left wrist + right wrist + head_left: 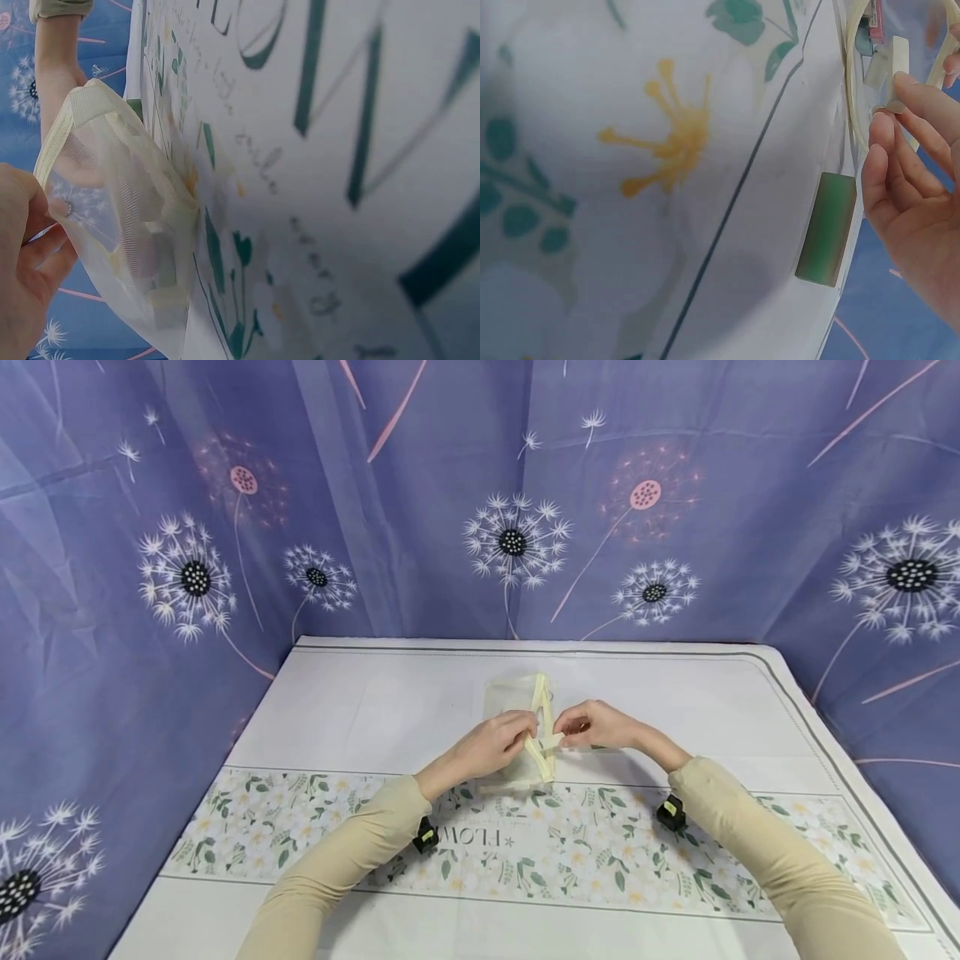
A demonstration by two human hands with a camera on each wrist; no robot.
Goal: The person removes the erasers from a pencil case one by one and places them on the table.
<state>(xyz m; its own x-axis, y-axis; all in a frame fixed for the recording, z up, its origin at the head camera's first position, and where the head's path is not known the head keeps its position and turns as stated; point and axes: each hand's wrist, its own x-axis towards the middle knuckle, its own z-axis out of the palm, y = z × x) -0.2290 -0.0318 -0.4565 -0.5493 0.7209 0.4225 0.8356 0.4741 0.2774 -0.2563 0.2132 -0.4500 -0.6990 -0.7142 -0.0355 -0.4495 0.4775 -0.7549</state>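
A see-through mesh pouch point(506, 695) with pale yellow trim lies with its mouth spread. My left hand point(495, 745) pinches the near-left edge of that mouth and holds it up; in the left wrist view its fingers curl at the trim of the bag. My right hand point(603, 725) is at the opening's right side. Between its thumb and fingers it pinches a small cream-white block point(900, 64), which overlaps the opening in the right wrist view. Through the mesh, a few small items, one pink point(876, 19), show inside.
A green rectangular block point(826, 229) lies on the table beside the pouch, under my right hand. The white table cover point(390, 710) carries a floral band point(600, 852) with lettering. Purple dandelion curtains point(420, 527) enclose the back and sides.
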